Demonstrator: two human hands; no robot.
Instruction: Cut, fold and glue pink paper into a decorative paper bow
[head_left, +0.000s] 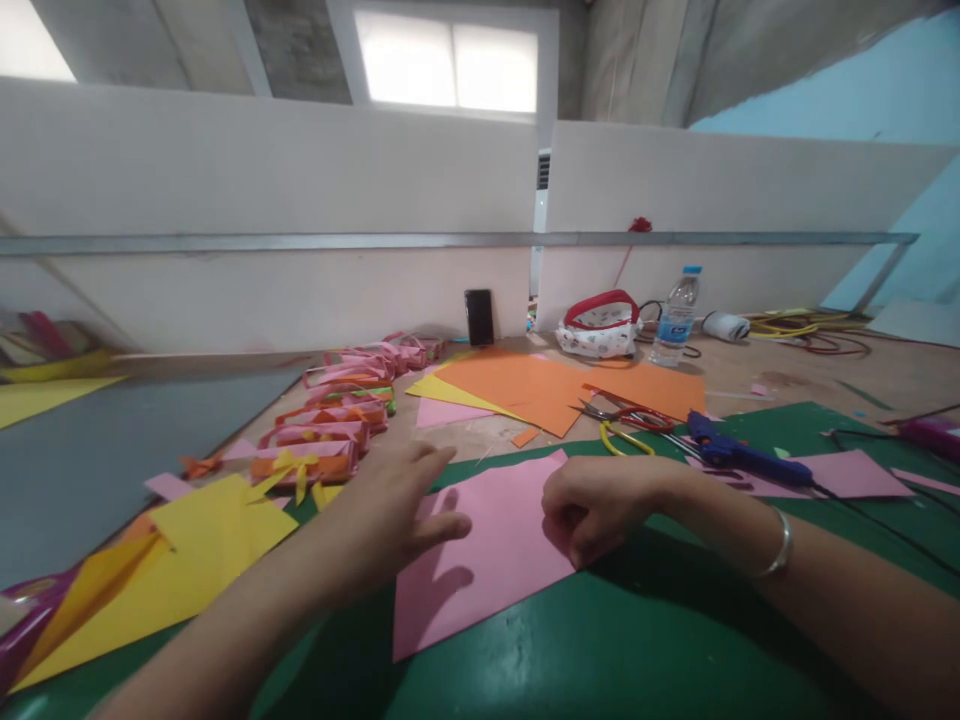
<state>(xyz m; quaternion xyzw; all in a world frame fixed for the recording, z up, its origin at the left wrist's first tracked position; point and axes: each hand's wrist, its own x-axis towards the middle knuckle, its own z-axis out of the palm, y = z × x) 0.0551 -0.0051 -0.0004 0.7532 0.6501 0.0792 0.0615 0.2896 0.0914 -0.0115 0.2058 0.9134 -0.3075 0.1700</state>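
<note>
A sheet of pink paper point(495, 570) lies in front of me on the green work surface. My left hand point(401, 515) is over the sheet's left part, thumb and fingers apart, holding nothing. At the sheet's right edge is my right hand point(596, 505), its fingers curled closed on the paper; the fingertips are partly hidden. Just beyond that hand lie red-handled scissors point(637, 418) and a yellow-handled pair point(626, 442). A blue glue gun point(750, 458) rests to the right, partly over another pink piece point(855, 475).
Folded pink and orange paper pieces point(322, 430) stand in a row at left, behind yellow sheets point(217, 540). Orange sheets point(517, 385) lie farther back. Along the panel stand a phone point(478, 317), a pouch point(600, 328) and a water bottle point(677, 320). The glue gun's cord point(885, 525) runs right.
</note>
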